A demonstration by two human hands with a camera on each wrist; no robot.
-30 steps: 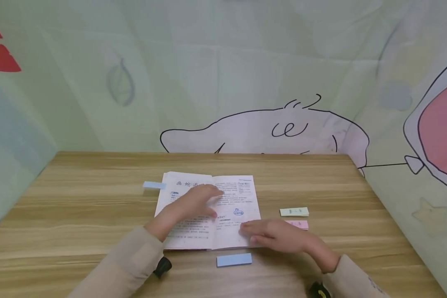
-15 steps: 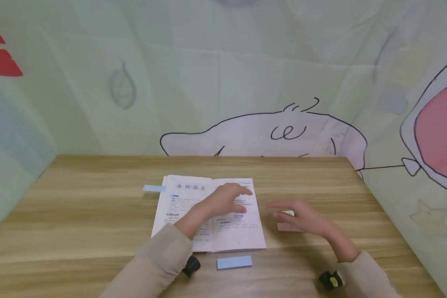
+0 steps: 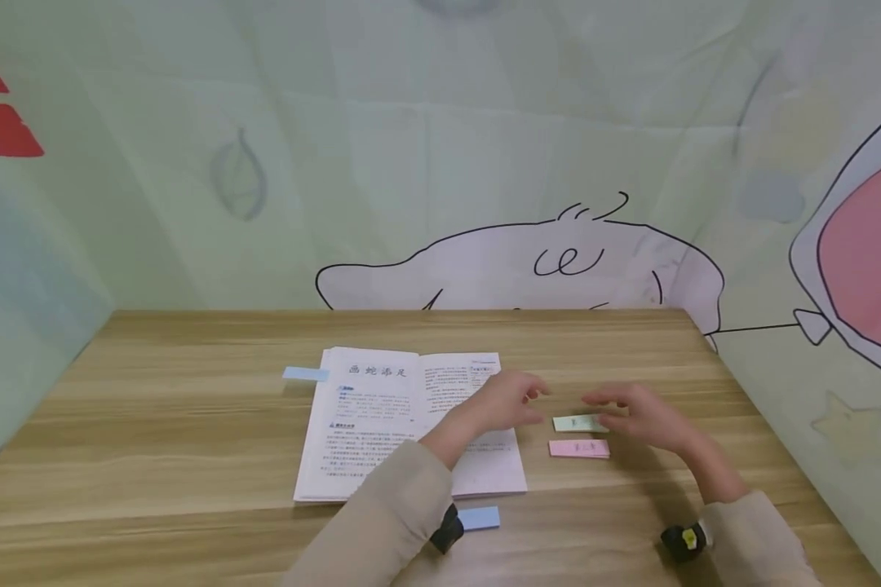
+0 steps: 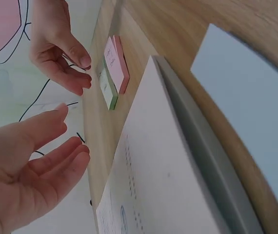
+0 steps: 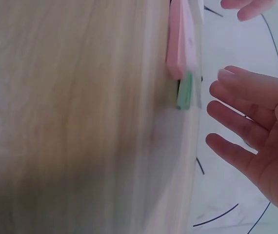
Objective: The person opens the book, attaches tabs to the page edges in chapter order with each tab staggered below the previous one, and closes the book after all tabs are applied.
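An open book [image 3: 374,416] with printed pages lies on the wooden table. My left hand [image 3: 501,401] hovers over the book's right page and edge, fingers loosely bent with nothing between them. To the right, my right hand [image 3: 642,416] is held above the table beside a green sticky-note pad [image 3: 571,424]; it appears apart from the pad in the right wrist view. Just nearer to me lies a pink sticky-note pad [image 3: 578,448], with handwriting on it. In the left wrist view, both hands, the pink pad [image 4: 117,66] and the green pad [image 4: 108,87] show.
A blue sticky-note pad [image 3: 480,518] lies in front of the book, partly hidden by my left wrist. A blue paper strip [image 3: 305,374] sticks out from the book's left edge. The wooden table [image 3: 191,424] meets a printed cloth backdrop [image 3: 382,163] behind.
Both hands have moved right: the left from the book's middle to its right edge, the right off the page to beside the pads. The book stays open in place.
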